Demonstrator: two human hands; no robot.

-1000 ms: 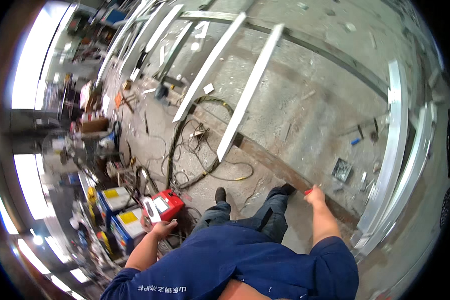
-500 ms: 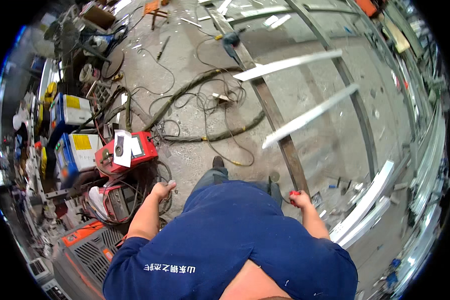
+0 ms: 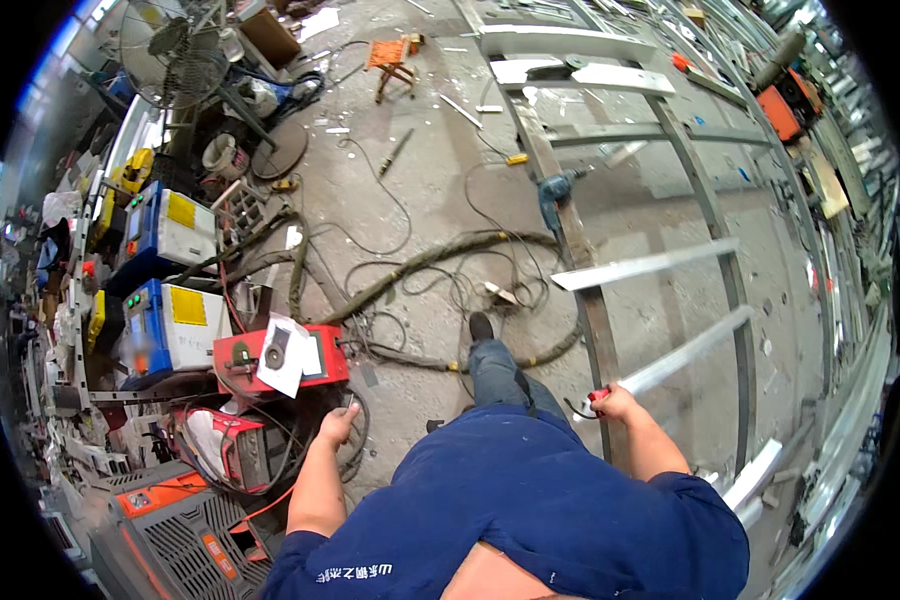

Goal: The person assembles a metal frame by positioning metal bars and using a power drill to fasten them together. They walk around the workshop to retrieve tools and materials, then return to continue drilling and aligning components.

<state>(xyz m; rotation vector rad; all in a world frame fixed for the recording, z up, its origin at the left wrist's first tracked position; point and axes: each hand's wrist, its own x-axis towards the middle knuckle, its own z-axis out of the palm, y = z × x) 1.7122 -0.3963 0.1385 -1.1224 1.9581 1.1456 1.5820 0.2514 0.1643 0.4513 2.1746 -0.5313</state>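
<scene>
My right hand [image 3: 621,405] is closed round a red-handled tool [image 3: 598,396], with a thin black curved piece or cord beside it; its exact kind is too small to tell. It is above the near part of a dark metal rail [image 3: 600,345], next to a pale crossbar [image 3: 682,350]. My left hand [image 3: 340,425] hangs at my left side with its fingers closed; what they hold, if anything, I cannot make out. Close by it are black cables and a red machine box [image 3: 320,357] with papers on top. A blue power drill [image 3: 558,195] lies on the rail farther ahead.
Thick cable loops [image 3: 440,255] lie across the floor ahead of my foot. An orange folding stool [image 3: 390,62] and a standing fan [image 3: 175,55] are farther off. Blue-and-white machines [image 3: 185,315] and a grey-orange machine [image 3: 180,530] line the left; metal profiles [image 3: 865,370] pile up right.
I have moved forward: the frame, drill, cables and stool now appear lower in the picture. The red-handled tool stays in my right hand. My left hand remains closed at my side.
</scene>
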